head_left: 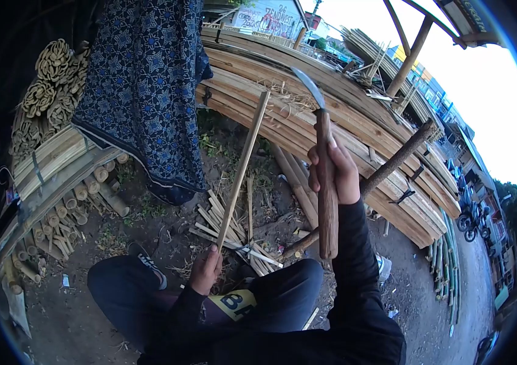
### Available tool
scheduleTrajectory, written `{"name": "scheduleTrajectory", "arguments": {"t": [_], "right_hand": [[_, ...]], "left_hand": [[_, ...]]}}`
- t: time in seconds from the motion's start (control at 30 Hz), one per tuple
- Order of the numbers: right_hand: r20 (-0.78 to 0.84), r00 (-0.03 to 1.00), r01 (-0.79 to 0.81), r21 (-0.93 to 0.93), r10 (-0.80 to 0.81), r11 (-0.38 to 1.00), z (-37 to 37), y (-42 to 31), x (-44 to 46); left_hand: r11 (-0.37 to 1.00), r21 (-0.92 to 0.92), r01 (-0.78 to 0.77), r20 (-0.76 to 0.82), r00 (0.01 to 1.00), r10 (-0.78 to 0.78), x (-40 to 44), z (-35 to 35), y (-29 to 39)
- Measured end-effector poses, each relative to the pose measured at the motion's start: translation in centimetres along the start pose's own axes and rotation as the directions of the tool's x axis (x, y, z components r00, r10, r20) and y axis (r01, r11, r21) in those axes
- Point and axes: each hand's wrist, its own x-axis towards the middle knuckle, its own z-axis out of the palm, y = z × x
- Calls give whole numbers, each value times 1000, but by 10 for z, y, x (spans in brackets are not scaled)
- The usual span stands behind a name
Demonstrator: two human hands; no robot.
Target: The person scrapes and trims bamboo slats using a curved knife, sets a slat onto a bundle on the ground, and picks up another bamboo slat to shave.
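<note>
My left hand (206,269) grips the lower end of a long, flat bamboo strip (243,164), which slants up and away from me. In my right hand (338,167) is a knife (327,201) with a long wooden handle and a short curved blade pointing up and to the left. The blade is apart from the strip, above and to its right. Several split bamboo strips (234,228) lie on the ground between my knees and the stacked boards.
Stacked timber boards (361,140) stretch across the front, with curly shavings (289,97) on top. A slanting wooden pole (398,158) stands at the right. Patterned blue cloth (149,91) hangs at the left, beside bamboo poles (82,191) and bundled strips (55,67).
</note>
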Motion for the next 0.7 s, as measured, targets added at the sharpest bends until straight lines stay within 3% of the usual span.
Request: {"name": "scheduleTrajectory", "arguments": {"t": [0.03,0.13,0.23,0.33,0.43,0.57,0.7], "right_hand": [[145,989,-36,30,31,999,8,-2,-10],[228,965,-125,-42,131,991,19,9,-25],[-190,978,-126,-219,85,968,10,29,-8],[-68,997,-43,-199,30,979,16,19,-20],[57,995,-71,-184,83,980,27,17,-37],[-61,998,-29,-288,12,957,32,29,-46],[-85,994,-92,-259,72,961,33,42,-59]], "left_hand": [[1000,10,19,-6,1000,-19,0,-3,2],[1000,-3,23,4,1000,-23,0,-2,7],[993,-59,99,22,995,-97,-4,1,6],[1000,2,23,-23,999,-23,2,-4,1],[999,-7,45,-55,997,-46,1,-8,0],[997,62,42,-137,990,-34,5,0,5],[997,73,21,-158,987,-9,6,-1,6]]}}
